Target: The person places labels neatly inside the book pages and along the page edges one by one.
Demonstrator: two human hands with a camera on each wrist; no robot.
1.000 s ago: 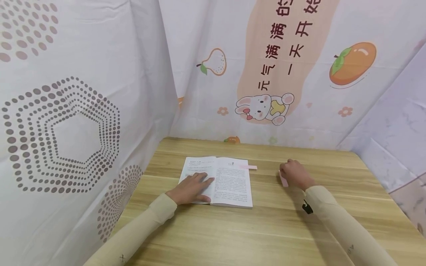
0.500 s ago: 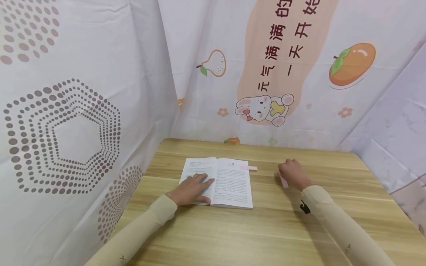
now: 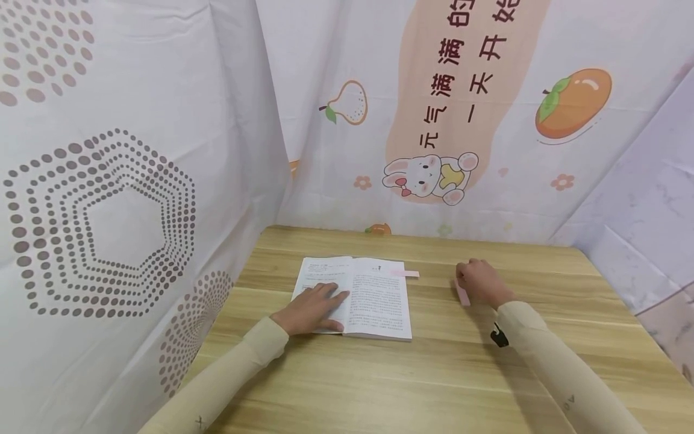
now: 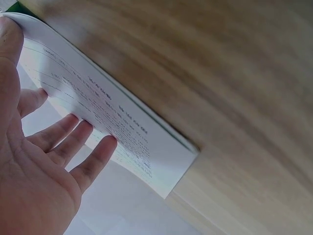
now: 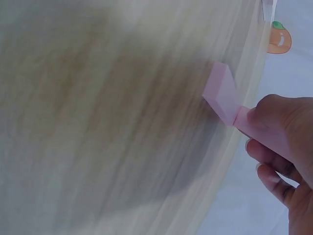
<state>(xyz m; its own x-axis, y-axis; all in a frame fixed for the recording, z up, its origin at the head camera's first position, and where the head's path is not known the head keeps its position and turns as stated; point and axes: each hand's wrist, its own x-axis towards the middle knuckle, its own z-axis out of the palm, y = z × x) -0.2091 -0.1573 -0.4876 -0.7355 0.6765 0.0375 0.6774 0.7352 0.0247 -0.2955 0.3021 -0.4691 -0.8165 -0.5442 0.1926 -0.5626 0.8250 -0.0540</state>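
Note:
An open book with printed pages lies on the wooden table, and my left hand rests on its left page with fingers spread. In the left wrist view, the fingertips touch the page. A pink sticky strip juts out past the right page's upper edge. To the right of the book, my right hand pinches a pink sticky note between thumb and fingers. Just beyond it, a thick pink sticky-note pad shows at the table; whether the two are joined, I cannot tell.
The wooden table runs back to a printed white curtain. Another dotted curtain hangs close on the left side. A dark object sits by the right cuff.
Both hands stay almost in place. The right hand shifts only very slightly, and the book and its pink strip have not moved.

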